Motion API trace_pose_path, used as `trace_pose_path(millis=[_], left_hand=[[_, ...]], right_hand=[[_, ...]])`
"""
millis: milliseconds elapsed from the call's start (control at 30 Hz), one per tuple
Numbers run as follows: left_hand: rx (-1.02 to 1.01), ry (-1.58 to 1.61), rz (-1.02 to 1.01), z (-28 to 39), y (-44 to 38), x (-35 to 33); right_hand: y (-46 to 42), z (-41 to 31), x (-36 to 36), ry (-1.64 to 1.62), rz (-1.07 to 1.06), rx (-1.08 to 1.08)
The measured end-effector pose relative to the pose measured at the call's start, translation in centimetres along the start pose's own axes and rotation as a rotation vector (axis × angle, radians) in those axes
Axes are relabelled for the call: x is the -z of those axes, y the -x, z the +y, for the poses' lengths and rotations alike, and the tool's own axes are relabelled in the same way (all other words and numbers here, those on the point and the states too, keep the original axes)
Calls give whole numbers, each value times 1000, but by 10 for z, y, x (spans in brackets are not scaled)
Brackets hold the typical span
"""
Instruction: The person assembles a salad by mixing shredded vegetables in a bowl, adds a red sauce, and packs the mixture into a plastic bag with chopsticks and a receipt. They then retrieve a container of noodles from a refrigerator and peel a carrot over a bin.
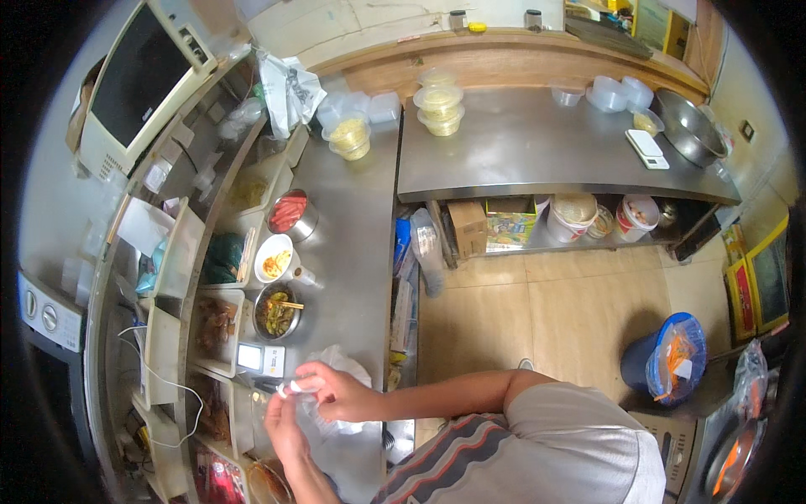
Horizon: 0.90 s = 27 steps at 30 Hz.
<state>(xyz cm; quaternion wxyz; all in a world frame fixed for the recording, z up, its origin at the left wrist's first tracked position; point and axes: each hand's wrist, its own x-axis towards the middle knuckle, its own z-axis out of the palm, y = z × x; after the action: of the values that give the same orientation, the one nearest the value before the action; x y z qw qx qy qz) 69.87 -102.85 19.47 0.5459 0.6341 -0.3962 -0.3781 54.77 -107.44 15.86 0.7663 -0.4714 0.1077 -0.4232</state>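
Note:
My right hand (340, 394) pinches a small white thing (302, 385), perhaps bunched plastic; its exact kind cannot be told. Just below, the fingertips of my left hand (283, 422) meet its left end. A thin, whitish plastic bag (343, 365) lies crumpled on the steel counter (352, 252) behind and under my right hand; whether it joins the pinched thing is unclear. Beyond my fingers sits a small device with a lit screen (261, 359). Past it stand a steel bowl of green vegetables (277, 315) with chopsticks and a white bowl of reddish-yellow food (275, 259).
Food bins (220, 324) line the counter's far side below a shelf. A steel pot of red sticks (293, 214) and lidded tubs of noodles (347, 137) stand farther along. Another steel table (522, 145) bears more tubs and a white scale (647, 150). A blue bin (642, 359) stands on the floor.

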Motion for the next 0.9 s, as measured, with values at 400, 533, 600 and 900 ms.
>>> trace_pose_path(millis=[400,533,600,900], left_hand=[[104,-121,-627,65,18,-279],[59,-137,-808,76,12,-373],[86,-133,-894,87,13,-415],[-41,-315,-1216,127,-19,-601]], right_hand=[[148,-191,193,836,325,367],[192,-226,284,659,630,465],[216,-243,323,712,800,454],[343,-297,459,599,1396,436]])
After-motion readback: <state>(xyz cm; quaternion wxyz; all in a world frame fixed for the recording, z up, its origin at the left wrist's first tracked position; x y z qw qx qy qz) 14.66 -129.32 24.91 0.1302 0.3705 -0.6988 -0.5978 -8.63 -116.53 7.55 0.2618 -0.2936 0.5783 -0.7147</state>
